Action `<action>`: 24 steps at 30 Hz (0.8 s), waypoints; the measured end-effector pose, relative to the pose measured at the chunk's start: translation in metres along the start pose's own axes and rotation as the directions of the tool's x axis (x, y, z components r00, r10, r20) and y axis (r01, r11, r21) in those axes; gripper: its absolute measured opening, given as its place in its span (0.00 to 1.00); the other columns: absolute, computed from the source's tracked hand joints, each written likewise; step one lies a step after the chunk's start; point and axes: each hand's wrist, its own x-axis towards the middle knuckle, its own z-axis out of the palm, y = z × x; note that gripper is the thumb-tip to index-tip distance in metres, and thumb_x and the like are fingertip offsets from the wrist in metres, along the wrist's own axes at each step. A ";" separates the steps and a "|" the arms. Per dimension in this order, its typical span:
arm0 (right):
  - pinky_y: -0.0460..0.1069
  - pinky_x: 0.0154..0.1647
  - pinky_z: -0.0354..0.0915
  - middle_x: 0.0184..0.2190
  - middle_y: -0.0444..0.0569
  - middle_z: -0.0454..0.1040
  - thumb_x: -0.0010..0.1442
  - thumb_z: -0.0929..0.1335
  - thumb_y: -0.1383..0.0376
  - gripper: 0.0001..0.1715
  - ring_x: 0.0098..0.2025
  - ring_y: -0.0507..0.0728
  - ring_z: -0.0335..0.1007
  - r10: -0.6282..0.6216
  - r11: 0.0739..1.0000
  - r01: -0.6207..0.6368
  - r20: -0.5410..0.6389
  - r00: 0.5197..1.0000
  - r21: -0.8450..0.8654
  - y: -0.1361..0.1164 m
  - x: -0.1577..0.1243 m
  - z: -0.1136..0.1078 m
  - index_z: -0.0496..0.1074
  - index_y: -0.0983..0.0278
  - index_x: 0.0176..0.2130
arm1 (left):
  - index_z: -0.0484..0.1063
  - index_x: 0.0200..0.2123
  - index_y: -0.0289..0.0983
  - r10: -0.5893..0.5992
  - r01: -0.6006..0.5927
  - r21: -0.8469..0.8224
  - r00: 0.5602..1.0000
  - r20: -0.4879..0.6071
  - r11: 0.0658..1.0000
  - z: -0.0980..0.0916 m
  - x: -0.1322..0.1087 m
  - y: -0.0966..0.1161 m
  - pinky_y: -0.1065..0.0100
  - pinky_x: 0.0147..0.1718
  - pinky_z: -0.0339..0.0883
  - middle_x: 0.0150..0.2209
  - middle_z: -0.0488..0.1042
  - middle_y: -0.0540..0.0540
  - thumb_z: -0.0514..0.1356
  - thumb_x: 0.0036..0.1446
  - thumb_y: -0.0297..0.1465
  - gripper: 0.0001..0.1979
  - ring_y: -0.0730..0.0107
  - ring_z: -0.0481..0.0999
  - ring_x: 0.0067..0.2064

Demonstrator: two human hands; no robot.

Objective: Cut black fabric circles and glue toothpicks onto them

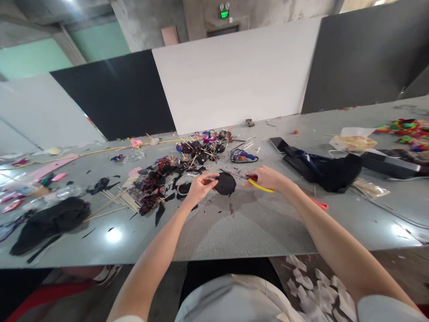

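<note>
As we look down from the head view, our left hand [201, 188] reaches over the desk [208, 239] with its grip pinched on the upper left edge of a black round piece [225, 185]. This piece sits in front of us, between our two hands. Our right hand [268, 178] has its grip closed around a pair of scissors [261, 186] with a yellow handle, and the blades point left towards the top edge of the black piece; whether they touch it we cannot tell.

Just left of our left hand we see a roll of tape [182, 188], partly hidden by the hand. Farther left lie a bundle of pale sticks [121, 199] and a crumpled black cloth [55, 220]. Beyond our hands there is a heap of dark balls [201, 151] with sticks poking out, and to its right a blue glue gun [244, 155]. A black bag [326, 172] lies to the right of our right hand, touching or nearly touching a phone [277, 144].
</note>
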 end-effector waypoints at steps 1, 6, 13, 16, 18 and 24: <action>0.51 0.30 0.44 0.19 0.47 0.67 0.62 0.62 0.35 0.37 0.23 0.52 0.52 0.001 1.000 -0.001 0.007 1.000 0.011 0.000 0.000 -0.001 0.70 0.62 0.23 | 0.79 0.50 0.36 -0.003 0.003 0.004 1.000 0.002 1.000 0.000 0.000 0.000 0.69 0.30 0.75 0.45 0.82 0.41 0.69 0.57 0.42 0.21 0.69 0.81 0.30; 0.51 0.29 0.44 0.19 0.46 0.67 0.62 0.62 0.34 0.38 0.22 0.51 0.51 0.002 1.000 -0.002 0.013 1.000 0.027 -0.002 -0.001 -0.003 0.70 0.62 0.24 | 0.79 0.49 0.36 -0.008 0.008 0.009 1.000 -0.009 1.000 0.000 0.001 0.000 0.70 0.29 0.74 0.46 0.82 0.40 0.69 0.57 0.42 0.21 0.69 0.81 0.29; 0.51 0.30 0.44 0.20 0.47 0.68 0.63 0.62 0.36 0.37 0.23 0.52 0.52 -0.018 0.999 0.018 0.018 1.000 -0.033 -0.001 -0.001 -0.001 0.72 0.62 0.25 | 0.80 0.49 0.36 -0.010 0.010 -0.021 1.000 0.005 1.000 0.000 0.000 0.000 0.69 0.30 0.75 0.46 0.82 0.40 0.69 0.57 0.42 0.21 0.69 0.81 0.29; 0.51 0.29 0.43 0.20 0.47 0.69 0.63 0.62 0.35 0.37 0.22 0.52 0.50 -0.024 0.999 0.024 0.009 1.000 -0.046 -0.002 -0.001 -0.001 0.72 0.62 0.24 | 0.80 0.49 0.36 -0.014 0.015 -0.027 1.000 0.009 1.000 0.000 0.000 -0.001 0.69 0.30 0.75 0.46 0.82 0.40 0.70 0.57 0.42 0.21 0.69 0.81 0.29; 0.51 0.29 0.43 0.19 0.48 0.69 0.63 0.62 0.36 0.37 0.22 0.51 0.49 -0.025 0.998 0.024 -0.004 1.000 -0.052 -0.003 -0.001 -0.001 0.72 0.62 0.23 | 0.80 0.49 0.36 -0.021 0.021 -0.030 1.000 0.012 0.999 0.001 0.001 -0.001 0.69 0.29 0.75 0.46 0.82 0.40 0.70 0.56 0.41 0.21 0.69 0.80 0.29; 0.51 0.29 0.42 0.19 0.48 0.69 0.63 0.62 0.36 0.38 0.21 0.51 0.48 -0.035 0.997 0.033 -0.029 0.999 -0.063 -0.005 -0.001 -0.001 0.70 0.62 0.21 | 0.80 0.48 0.36 -0.023 0.023 -0.041 1.000 0.010 0.999 0.002 0.001 0.001 0.69 0.29 0.76 0.45 0.82 0.40 0.70 0.55 0.41 0.20 0.70 0.80 0.28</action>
